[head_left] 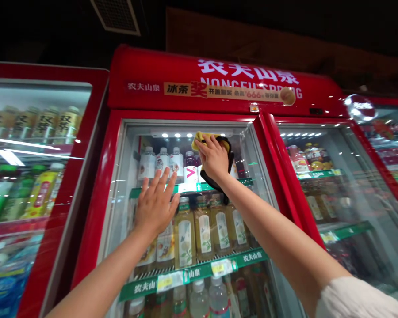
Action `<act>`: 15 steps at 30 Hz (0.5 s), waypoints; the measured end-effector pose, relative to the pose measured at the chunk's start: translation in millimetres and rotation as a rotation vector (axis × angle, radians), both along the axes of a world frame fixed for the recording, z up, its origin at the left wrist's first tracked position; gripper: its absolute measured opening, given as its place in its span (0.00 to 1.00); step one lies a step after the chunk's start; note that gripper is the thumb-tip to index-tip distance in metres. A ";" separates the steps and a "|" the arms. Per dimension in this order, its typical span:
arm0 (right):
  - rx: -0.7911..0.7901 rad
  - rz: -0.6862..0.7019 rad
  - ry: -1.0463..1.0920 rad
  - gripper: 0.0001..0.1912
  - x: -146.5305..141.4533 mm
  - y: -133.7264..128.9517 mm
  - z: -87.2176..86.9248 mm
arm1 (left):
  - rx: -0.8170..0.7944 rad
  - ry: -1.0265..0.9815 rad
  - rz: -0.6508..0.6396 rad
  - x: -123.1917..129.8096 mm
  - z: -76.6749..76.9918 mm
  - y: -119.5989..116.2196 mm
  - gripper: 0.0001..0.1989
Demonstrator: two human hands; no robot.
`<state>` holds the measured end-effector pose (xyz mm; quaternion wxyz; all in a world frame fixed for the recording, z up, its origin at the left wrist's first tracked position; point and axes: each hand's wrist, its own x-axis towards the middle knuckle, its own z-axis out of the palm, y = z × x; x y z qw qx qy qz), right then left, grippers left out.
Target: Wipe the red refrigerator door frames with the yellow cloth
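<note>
A red drinks fridge with a glass door (114, 229) fills the middle of the head view. My left hand (157, 201) lies against the glass at mid height, fingers spread, with nothing in it. Higher up and to the right, my right hand (215, 157) presses a yellow cleaning cloth with a black edge (201, 138) onto the glass. The cloth's dark edge hangs down below the palm. Behind the glass stand white bottles (147, 163) on the top shelf and pale yellow tea bottles (185, 232) on the shelf below, partly covered by my hands and arms.
A red header sign (185, 90) runs above the door. To the right is a second door (318, 185) with bottles behind it. Another red-framed fridge (101, 88) stands on the left, and a further one is at the far right. A ceiling vent (116, 15) is overhead.
</note>
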<state>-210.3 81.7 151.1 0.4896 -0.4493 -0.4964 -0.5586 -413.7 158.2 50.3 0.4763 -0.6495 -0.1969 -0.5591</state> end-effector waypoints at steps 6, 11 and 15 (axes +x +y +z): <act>-0.075 0.050 -0.250 0.17 18.3 -9.2 -40.3 | -0.016 0.005 -0.042 0.6 -3.8 -0.1 0.35; 0.038 0.013 0.049 0.20 0.3 5.3 -6.1 | -0.029 -0.014 -0.056 3.8 -6.6 1.7 0.35; 0.011 0.006 0.022 0.23 -43.8 20.0 1.2 | -0.038 0.009 -0.031 -0.3 -8.2 2.4 0.34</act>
